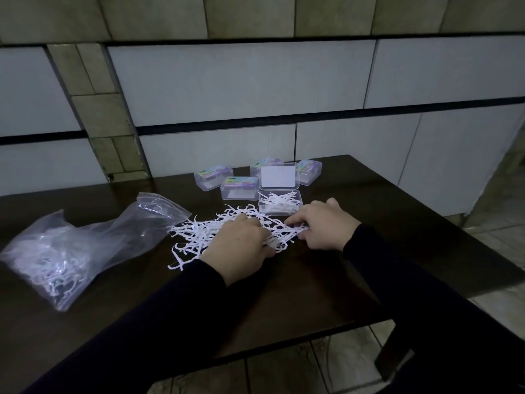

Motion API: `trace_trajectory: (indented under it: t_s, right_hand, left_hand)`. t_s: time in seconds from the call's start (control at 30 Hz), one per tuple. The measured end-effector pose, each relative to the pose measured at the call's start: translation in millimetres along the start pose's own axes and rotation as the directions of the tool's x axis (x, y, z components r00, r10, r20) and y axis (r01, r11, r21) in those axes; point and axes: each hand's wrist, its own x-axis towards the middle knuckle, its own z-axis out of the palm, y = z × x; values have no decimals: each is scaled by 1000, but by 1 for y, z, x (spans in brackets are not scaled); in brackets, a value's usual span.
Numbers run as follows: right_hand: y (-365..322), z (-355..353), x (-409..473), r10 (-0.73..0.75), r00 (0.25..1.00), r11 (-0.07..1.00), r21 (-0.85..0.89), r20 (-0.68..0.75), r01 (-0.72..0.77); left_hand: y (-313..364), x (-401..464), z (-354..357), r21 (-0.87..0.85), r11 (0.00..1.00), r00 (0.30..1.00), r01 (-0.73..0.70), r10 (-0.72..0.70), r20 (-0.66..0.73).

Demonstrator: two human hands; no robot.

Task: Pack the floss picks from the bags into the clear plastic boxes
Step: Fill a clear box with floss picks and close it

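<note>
Floss picks (216, 231) lie heaped mid-table, at six o'clock from the open clear box (279, 204), partly filled. Left hand (238, 245) and right hand (324, 227) curl over the heap, pinching picks. Tangled picks could snag and scatter, missing the box.

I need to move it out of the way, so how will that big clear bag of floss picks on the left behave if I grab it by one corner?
The bag looks thin and crumpled, so it will probably sag. Its mouth appears open toward the loose floss picks, so picks may spill out. It likely weighs little.
</note>
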Motion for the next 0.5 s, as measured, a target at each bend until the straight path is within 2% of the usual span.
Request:
trace_trajectory:
  t_s: [0.27, 0.5]
  right_hand:
    - [-4, -10, -7, 38, 997, 996, -73, -73, -43]
    - [1, -15, -10, 48, 988, 999, -15, -146, -50]
  left_hand:
    - [-2, -1, -5, 52, 999, 999, 3, 0, -53]
    - [-8, 1, -7, 74, 996, 990, 50, -39, -134]
